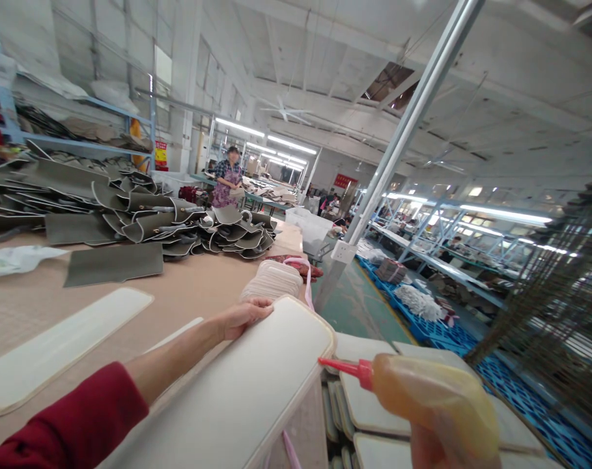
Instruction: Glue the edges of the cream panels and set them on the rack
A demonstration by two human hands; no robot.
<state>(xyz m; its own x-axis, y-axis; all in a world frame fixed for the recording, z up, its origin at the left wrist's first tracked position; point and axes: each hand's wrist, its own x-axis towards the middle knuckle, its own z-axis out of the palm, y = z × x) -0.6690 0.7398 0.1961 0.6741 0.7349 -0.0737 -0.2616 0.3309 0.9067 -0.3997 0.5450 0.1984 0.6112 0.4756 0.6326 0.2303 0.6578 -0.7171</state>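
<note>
My left hand [244, 317] is closed on the far edge of a long white panel [247, 378] with rounded corners and a tan border. At the lower right, my right hand [430, 446] grips a squeeze bottle [432, 397] of amber liquid, partly hidden behind it. The bottle's red nozzle [344, 369] points left, its tip at the panel's right edge; whether it touches cannot be made out. Beyond my left hand sits a stack of pale panels [271, 280]. Another white panel [66, 348] lies flat on the table at left.
Grey-green cut pieces [129, 202] are heaped across the back of the brown table [202, 273]. Stacked white-topped panels [374, 404] stand beside the table at right. A metal post [388, 163] rises at the table's right edge. A person [228, 176] stands farther back.
</note>
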